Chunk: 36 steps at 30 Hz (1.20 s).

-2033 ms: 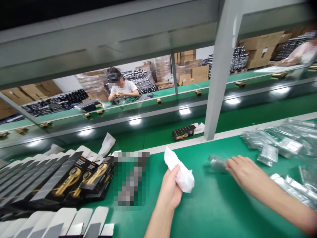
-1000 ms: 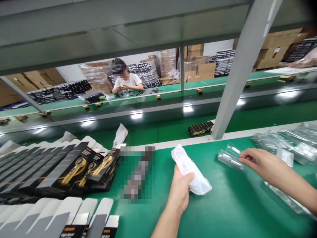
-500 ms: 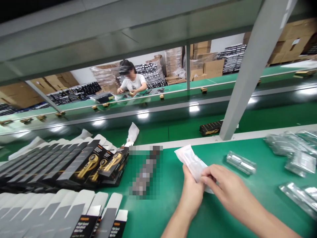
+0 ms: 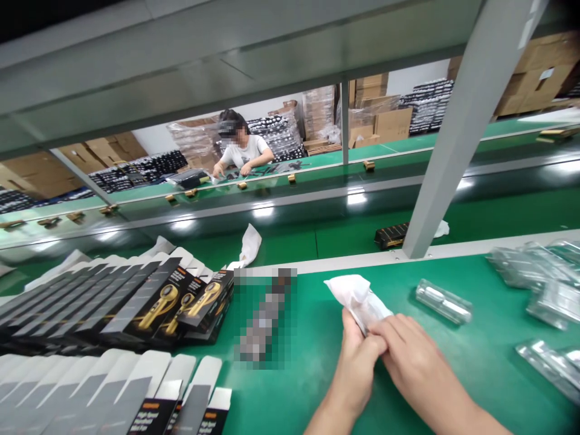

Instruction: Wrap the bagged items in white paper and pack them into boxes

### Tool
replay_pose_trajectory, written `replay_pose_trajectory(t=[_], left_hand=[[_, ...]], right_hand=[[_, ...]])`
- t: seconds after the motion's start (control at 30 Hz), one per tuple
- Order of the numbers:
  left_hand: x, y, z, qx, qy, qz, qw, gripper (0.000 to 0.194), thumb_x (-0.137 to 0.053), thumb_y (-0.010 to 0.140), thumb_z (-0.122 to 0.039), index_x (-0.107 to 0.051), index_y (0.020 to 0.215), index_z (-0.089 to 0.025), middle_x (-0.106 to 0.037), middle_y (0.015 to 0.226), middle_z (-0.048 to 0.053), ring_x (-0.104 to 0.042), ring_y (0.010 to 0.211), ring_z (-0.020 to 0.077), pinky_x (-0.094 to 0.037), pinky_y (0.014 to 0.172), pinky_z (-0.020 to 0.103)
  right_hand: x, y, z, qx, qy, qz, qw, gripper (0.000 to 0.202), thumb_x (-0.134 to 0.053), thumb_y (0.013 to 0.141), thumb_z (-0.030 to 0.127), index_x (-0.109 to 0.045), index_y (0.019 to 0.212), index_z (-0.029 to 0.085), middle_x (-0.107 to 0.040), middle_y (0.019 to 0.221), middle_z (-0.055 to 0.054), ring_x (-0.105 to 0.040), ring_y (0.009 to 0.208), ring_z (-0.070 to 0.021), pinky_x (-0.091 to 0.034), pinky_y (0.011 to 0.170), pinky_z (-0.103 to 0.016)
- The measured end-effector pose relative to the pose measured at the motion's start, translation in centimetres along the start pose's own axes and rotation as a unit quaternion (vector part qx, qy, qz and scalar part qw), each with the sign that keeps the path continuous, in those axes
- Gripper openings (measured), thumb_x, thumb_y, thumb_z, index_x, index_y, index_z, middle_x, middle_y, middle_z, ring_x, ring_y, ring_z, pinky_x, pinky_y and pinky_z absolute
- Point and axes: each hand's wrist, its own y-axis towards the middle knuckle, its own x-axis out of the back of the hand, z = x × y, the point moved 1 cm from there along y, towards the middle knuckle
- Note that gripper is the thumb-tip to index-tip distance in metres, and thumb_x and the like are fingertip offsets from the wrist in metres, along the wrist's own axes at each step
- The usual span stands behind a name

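White pouch [image 4: 356, 293] is up in the left hand [image 4: 353, 368], gripped thumb-side, with the right hand [image 4: 410, 359] pinching its near end. Clear plastic tray [image 4: 443, 301] sits just beyond the right hand; cartons [image 4: 151, 415] left of both say "Mini Fan".

Across the line: person in white short-sleeved shirt [image 4: 248, 152], bent over far green tabletop [image 4: 399, 147]. Behind: brown cardboard cartons [image 4: 393, 125], black-and-white stacked bundles [image 4: 425, 109]. Nearer: slanted grey metal post [image 4: 466, 121].

Crinkled white wrapper [image 4: 356, 293], glossy clear plastic tray [image 4: 443, 301]
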Motion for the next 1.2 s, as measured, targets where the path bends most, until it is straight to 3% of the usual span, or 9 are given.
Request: replay_pose_trajectory(t=[0.23, 0.33, 0.43, 0.63, 0.7, 0.83, 0.9, 1.07, 1.2], left_hand=[[-0.1, 0.5, -0.1, -0.016, 0.024, -0.077, 0.997, 0.05, -0.058, 0.085, -0.033, -0.04, 0.13, -0.02, -0.058, 0.12, 0.01, -0.053, 0.112, 0.0233, -0.036, 0.102, 0.038], [-0.2, 0.5, 0.0, 0.0, -0.058, -0.076, 0.995, 0.053, -0.054, 0.088, -0.036, -0.034, 0.134, -0.02, -0.059, 0.117, 0.01, -0.057, 0.108, 0.0236, -0.042, 0.096, 0.04], [-0.3, 0.2, 0.4, -0.016, -0.068, -0.05, 0.996, 0.052, -0.051, 0.089, -0.036, -0.032, 0.135, -0.02, -0.055, 0.126, 0.011, -0.052, 0.116, 0.0228, -0.041, 0.099, 0.037], [-0.5, -0.4, -2.6, 0.012, 0.201, 0.037, 0.979, 0.051, -0.048, 0.088, -0.043, -0.037, 0.132, -0.02, -0.052, 0.129, 0.013, -0.057, 0.108, 0.0247, -0.049, 0.089, 0.038], [0.6, -0.7, -5.3, -0.032, 0.433, -0.003, 0.901, 0.052, -0.054, 0.085, -0.041, -0.041, 0.132, -0.022, -0.051, 0.132, 0.012, -0.054, 0.113, 0.0278, -0.045, 0.095, 0.043], [5.4, -1.5, -9.4, -0.052, 0.793, -0.26, 0.548, 0.056, -0.056, 0.083, -0.034, -0.041, 0.134, -0.015, -0.042, 0.14, 0.016, -0.042, 0.123, 0.0359, -0.029, 0.104, 0.056], [8.0, -1.8, -10.1, 0.006, 0.829, -0.307, 0.467, 0.056, -0.056, 0.083, -0.032, -0.041, 0.133, -0.012, -0.049, 0.131, 0.02, -0.053, 0.109, 0.0371, -0.04, 0.092, 0.055], [10.6, -2.3, -10.8, 0.029, 0.816, -0.291, 0.499, 0.061, -0.043, 0.089, -0.043, -0.037, 0.133, -0.002, -0.061, 0.106, 0.023, -0.061, 0.093, 0.0343, -0.048, 0.075, 0.042], [8.6, -2.8, -11.4, 0.001, 0.79, -0.142, 0.596, 0.046, -0.051, 0.086, -0.042, -0.049, 0.127, -0.022, -0.065, 0.11, 0.003, -0.062, 0.095, 0.0181, -0.046, 0.078, 0.023]], right_hand=[[0.4, -0.7, -1.1, 0.051, 0.058, 0.012, 0.997, 0.01, -0.049, 0.091, 0.014, -0.053, 0.099, 0.02, -0.057, 0.088, -0.004, -0.048, 0.082, -0.02, -0.038, 0.076, -0.036], [0.8, -1.0, -2.8, -0.055, 0.097, -0.046, 0.993, 0.031, -0.052, 0.091, 0.029, -0.047, 0.121, 0.024, -0.055, 0.113, -0.006, -0.05, 0.104, -0.0223, -0.04, 0.087, -0.034], [0.0, -0.9, -3.9, -0.141, 0.168, 0.041, 0.975, 0.05, -0.045, 0.092, 0.041, -0.03, 0.138, 0.03, -0.038, 0.142, -0.003, -0.038, 0.127, -0.0239, -0.035, 0.101, -0.036], [-0.7, -0.7, -4.2, -0.265, 0.356, 0.129, 0.887, 0.05, -0.048, 0.087, 0.052, -0.044, 0.13, 0.027, -0.051, 0.133, -0.004, -0.045, 0.123, -0.0235, -0.034, 0.104, -0.032], [-0.1, -0.6, -4.7, -0.316, 0.384, 0.093, 0.863, 0.055, -0.05, 0.084, 0.057, -0.043, 0.129, 0.026, -0.059, 0.121, -0.006, -0.055, 0.11, -0.0244, -0.039, 0.097, -0.033], [1.0, -0.3, -5.9, -0.366, 0.423, 0.031, 0.828, 0.056, -0.049, 0.083, 0.059, -0.043, 0.127, 0.024, -0.063, 0.076, 0.0, -0.056, 0.064, -0.0172, -0.045, 0.069, -0.03], [1.3, -0.1, -6.1, -0.372, 0.435, 0.008, 0.82, 0.052, -0.05, 0.083, 0.058, -0.047, 0.121, 0.023, -0.057, 0.068, 0.002, -0.049, 0.058, -0.0148, -0.042, 0.06, -0.027], [1.3, 0.2, -5.8, -0.38, 0.46, 0.005, 0.802, 0.049, -0.052, 0.083, 0.059, -0.049, 0.115, 0.023, -0.05, 0.067, 0.002, -0.043, 0.061, -0.0148, -0.039, 0.054, -0.026], [2.0, 0.4, -5.7, -0.391, 0.471, 0.034, 0.79, 0.052, -0.054, 0.082, 0.058, -0.048, 0.119, 0.023, -0.048, 0.067, 0.002, -0.042, 0.062, -0.0153, -0.036, 0.051, -0.026]])
